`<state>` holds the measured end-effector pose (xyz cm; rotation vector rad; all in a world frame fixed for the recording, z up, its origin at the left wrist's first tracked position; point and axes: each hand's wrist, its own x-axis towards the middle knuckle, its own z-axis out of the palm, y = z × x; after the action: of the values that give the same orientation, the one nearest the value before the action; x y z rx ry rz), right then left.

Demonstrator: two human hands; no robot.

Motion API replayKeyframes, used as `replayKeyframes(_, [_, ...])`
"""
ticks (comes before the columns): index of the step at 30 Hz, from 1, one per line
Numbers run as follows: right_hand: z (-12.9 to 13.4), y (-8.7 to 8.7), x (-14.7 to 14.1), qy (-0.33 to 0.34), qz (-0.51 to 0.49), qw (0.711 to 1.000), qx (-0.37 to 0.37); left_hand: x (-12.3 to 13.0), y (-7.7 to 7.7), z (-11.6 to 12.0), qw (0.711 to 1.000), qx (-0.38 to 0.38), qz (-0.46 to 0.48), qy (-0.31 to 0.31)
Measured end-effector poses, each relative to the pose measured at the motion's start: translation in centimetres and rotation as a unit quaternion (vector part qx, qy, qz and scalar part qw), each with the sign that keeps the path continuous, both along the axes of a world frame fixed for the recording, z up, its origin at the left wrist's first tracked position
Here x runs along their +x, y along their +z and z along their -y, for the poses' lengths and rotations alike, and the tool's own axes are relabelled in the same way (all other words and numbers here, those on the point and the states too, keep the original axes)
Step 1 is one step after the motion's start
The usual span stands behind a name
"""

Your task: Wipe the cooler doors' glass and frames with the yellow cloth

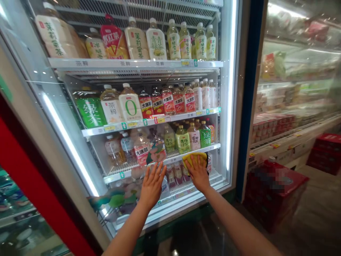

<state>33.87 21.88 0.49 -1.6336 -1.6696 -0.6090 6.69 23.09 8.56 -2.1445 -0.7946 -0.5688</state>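
Observation:
Both arms reach toward the glass door (157,76) of a lit drinks fridge. Fingers spread and flat, my left hand (153,185) rests at the lower middle of the glass, beside a flower decal (157,156). To its right, my right hand (197,172) presses a yellow cloth (194,156) with a dark edge against the pane. The cloth covers part of a lower shelf edge from view. Its underside is hidden.
Behind the glass, bottles (138,39) of tea stand on several white shelves (135,64). A red frame (39,185) runs along the left. On the right are red boxes (277,192) on the floor and an open chilled display (295,89), blurred.

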Motion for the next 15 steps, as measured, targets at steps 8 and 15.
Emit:
replayKeyframes(8, [-1.2, 4.6, -1.5, -0.102, -0.102, 0.989, 0.011, -3.0, 0.4, 0.6, 0.998, -0.052, 0.002, 0.023])
replayKeyframes(15, [1.4, 1.6, -6.3, 0.022, 0.049, 0.997, -0.062, -4.2, -0.1, 1.6, 0.993, -0.099, 0.007, 0.06])
